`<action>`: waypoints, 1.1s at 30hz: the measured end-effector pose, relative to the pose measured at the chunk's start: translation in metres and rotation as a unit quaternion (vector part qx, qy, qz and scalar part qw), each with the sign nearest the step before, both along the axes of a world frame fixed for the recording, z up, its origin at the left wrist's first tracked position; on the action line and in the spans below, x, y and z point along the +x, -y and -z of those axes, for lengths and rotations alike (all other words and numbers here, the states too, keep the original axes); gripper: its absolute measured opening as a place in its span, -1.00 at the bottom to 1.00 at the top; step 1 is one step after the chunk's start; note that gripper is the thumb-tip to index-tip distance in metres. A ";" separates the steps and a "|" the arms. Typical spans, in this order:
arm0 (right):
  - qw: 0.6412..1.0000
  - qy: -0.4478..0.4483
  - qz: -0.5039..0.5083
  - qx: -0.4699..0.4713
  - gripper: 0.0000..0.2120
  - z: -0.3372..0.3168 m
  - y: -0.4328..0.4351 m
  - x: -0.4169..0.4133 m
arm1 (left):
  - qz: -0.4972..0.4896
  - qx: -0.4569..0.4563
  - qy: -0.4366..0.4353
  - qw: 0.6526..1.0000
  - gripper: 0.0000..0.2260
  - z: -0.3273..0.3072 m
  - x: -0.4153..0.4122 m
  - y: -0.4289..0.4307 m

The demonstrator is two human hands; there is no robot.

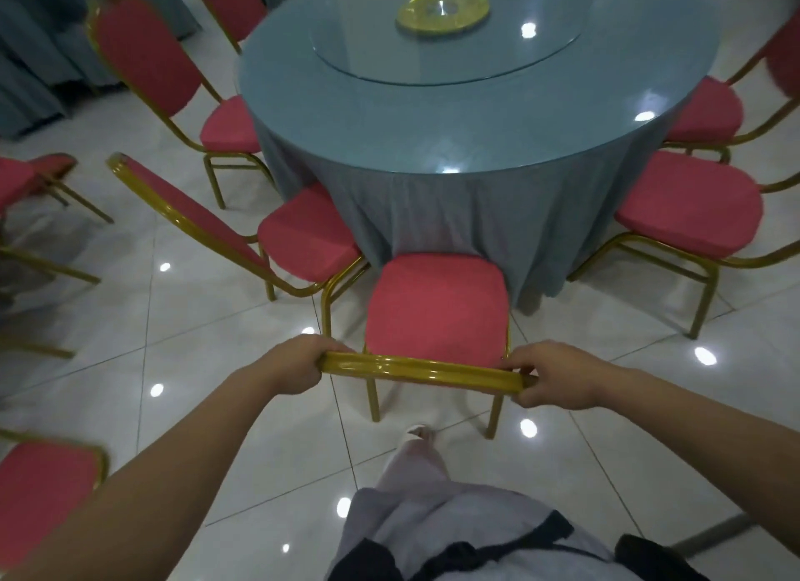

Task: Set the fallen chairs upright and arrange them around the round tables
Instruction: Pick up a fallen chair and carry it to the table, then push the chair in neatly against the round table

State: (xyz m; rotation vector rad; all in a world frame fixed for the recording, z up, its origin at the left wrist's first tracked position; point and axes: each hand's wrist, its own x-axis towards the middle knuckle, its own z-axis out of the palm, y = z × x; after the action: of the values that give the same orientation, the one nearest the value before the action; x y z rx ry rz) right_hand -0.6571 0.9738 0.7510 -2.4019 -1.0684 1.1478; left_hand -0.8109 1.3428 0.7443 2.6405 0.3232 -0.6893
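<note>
chair (435, 308) gripped, neighbouring chairs (303, 234) flank, table (433, 117) ahead

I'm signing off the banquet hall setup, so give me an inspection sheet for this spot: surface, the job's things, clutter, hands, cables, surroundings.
Surface: glossy tiled floor, ceiling lights reflected in it.
Job's things: red chair upright, seat front at the cloth of the round table; left neighbour chair and right neighbour chair also upright.
Clutter: glass turntable with yellow disc on the table; nothing else seen.
Hands: left hand and right hand each grip an end of the red chair's gold top rail.
Cables: nothing seen.
Surroundings: another draped table upper left; more chairs at the left edge, cut off.
</note>
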 end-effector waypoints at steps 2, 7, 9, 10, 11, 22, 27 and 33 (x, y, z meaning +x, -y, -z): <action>0.999 0.021 0.032 0.000 -0.81 0.000 -0.005 0.020 | -0.011 0.005 0.006 1.000 -0.48 -0.003 0.029 -0.003; 0.993 0.079 0.084 -0.021 -0.93 -0.004 -0.019 0.064 | -0.009 -0.006 0.009 1.000 -0.78 -0.011 0.092 -0.008; 0.989 0.086 0.115 -0.030 -0.91 -0.008 -0.024 0.077 | 0.006 -0.020 0.014 1.000 -0.84 -0.012 0.109 -0.008; 0.987 0.083 0.132 -0.039 -0.93 -0.011 -0.025 0.082 | 0.017 -0.029 0.010 0.999 -0.85 -0.013 0.116 -0.007; 0.985 0.081 0.144 -0.051 -0.96 -0.013 -0.025 0.087 | 0.035 -0.036 0.002 0.999 -0.84 -0.013 0.121 -0.006; 0.938 0.055 0.341 0.024 -0.58 -0.020 -0.011 0.059 | 0.101 -0.313 -0.133 0.935 -0.41 -0.048 0.205 0.020; 0.902 0.027 0.422 0.087 -0.64 -0.026 0.036 0.062 | 0.049 -0.336 0.011 0.941 -0.72 -0.029 0.253 0.105; 0.835 0.021 0.531 0.142 -0.71 -0.019 0.137 0.092 | 0.095 -0.359 -0.054 0.927 -0.78 -0.014 0.299 0.223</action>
State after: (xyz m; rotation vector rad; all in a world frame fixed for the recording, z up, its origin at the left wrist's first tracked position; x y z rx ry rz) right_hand -0.5653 0.8365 0.7696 -2.1856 0.1835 0.4718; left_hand -0.5123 1.1202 0.7580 1.9465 -0.1459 -0.8230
